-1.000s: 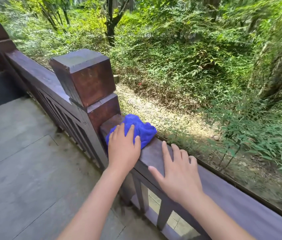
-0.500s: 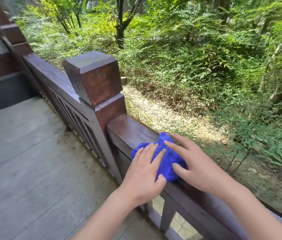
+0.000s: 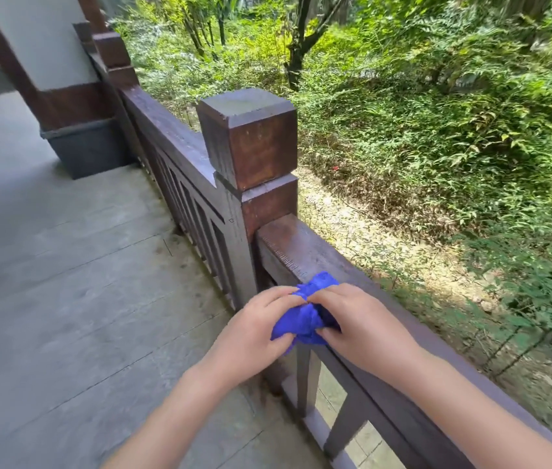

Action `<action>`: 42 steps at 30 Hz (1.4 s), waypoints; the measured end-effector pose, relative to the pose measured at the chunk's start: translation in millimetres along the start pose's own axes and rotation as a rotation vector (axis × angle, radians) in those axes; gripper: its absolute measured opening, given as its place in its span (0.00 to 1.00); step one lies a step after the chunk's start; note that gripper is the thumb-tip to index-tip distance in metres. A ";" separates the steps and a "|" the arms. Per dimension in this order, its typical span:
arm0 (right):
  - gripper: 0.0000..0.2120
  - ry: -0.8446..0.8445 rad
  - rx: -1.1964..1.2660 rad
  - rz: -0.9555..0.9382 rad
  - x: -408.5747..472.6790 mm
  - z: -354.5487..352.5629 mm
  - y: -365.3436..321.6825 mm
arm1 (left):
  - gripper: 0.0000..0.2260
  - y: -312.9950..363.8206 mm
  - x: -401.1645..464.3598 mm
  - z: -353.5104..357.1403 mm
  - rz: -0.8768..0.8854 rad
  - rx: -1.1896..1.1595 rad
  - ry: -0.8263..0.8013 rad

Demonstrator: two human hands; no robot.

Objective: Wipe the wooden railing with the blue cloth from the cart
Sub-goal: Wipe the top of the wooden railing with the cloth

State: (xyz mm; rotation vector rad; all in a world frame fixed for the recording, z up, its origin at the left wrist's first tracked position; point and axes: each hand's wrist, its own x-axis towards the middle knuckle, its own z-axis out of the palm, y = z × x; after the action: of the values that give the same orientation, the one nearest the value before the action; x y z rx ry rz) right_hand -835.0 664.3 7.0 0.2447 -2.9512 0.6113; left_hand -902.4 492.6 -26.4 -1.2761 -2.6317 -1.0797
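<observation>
The blue cloth [image 3: 305,319] is bunched up on the top rail of the dark wooden railing [image 3: 301,248], a little to the right of a square brown post [image 3: 250,140]. My left hand [image 3: 254,333] grips the cloth from the left side, and my right hand [image 3: 359,323] grips it from the right. The fingertips of both hands meet over the cloth. Most of the cloth is hidden between the two hands; a tuft sticks out at the top. No cart is in view.
The railing runs from far left to near right, with vertical slats [image 3: 196,204] below. A grey stone floor [image 3: 75,292] lies to the left. A pillar with a grey base [image 3: 88,147] stands at the back left. Bushes and a sloping dirt path [image 3: 403,252] lie beyond the rail.
The cloth has slid along the rail, away from the post and toward me. My right hand came off the rail onto the cloth; both hands now bunch it between them.
</observation>
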 end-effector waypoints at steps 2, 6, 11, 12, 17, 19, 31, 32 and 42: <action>0.14 0.003 0.031 -0.037 17.0 5.6 -13.3 | 0.19 -9.8 -5.8 -19.4 -0.054 0.006 0.066; 0.12 -0.009 0.146 -0.110 54.8 15.3 -46.3 | 0.14 -30.1 -24.2 -66.6 -0.175 0.051 0.145; 0.11 -0.108 0.258 -0.134 109.4 22.4 -87.1 | 0.13 -57.8 -44.0 -123.3 -0.315 0.074 0.121; 0.11 -0.139 0.271 -0.130 117.5 22.5 -90.8 | 0.13 -62.4 -43.0 -130.3 -0.336 0.071 0.108; 0.14 -0.231 0.296 -0.140 182.1 35.0 -130.0 | 0.11 -105.6 -40.8 -182.0 -0.390 0.097 0.070; 0.14 -0.243 0.277 -0.153 208.0 40.2 -145.9 | 0.11 -124.7 -38.9 -203.4 -0.395 0.120 0.046; 0.11 -0.143 0.323 -0.038 305.4 50.5 -192.2 | 0.10 -222.2 11.2 -293.8 -0.329 0.050 -0.059; 0.11 -0.135 0.323 -0.023 311.6 50.5 -189.6 | 0.10 -229.2 19.7 -295.2 -0.314 0.042 -0.068; 0.12 0.185 0.162 0.165 379.7 46.2 -139.3 | 0.13 -285.4 158.7 -298.6 0.001 0.015 -0.197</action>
State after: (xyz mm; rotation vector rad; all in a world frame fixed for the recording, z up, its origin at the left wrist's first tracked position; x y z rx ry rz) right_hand -1185.6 468.8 74.2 -0.0403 -2.7643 0.8462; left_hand -1286.1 302.1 84.7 -1.4514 -2.7711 -0.9789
